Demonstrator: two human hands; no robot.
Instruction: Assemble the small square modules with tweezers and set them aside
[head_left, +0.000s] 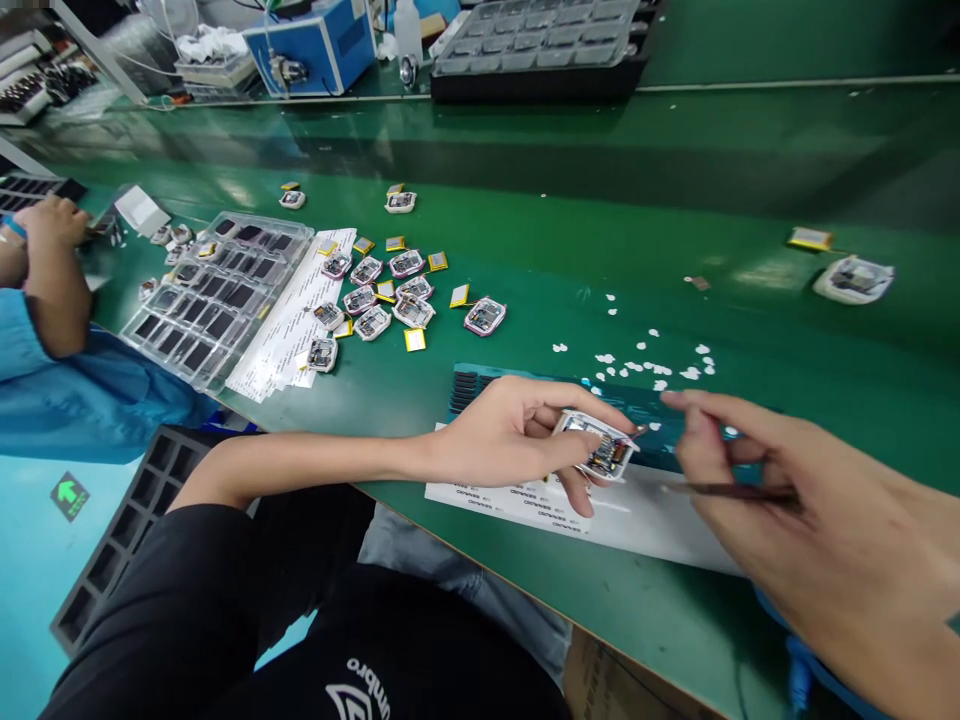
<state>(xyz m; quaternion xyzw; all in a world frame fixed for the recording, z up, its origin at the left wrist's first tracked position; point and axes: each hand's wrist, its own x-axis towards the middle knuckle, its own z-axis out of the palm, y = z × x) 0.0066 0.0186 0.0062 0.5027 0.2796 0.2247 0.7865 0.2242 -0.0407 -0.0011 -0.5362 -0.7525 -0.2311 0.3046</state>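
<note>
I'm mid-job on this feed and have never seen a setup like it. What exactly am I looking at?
There is no machine here: these are a person's two bare hands, in one picture from a camera worn on that person's head, looking forward and down. The left hand holds a small white-rimmed device with its circuitry showing. The right hand holds a slim dark tool. On the green table, a printed sheet lies under the left hand, and small white bits are scattered beyond. Farther left lie similar open devices among yellow-edged flat squares. The hand at the far left is another person's.
</note>
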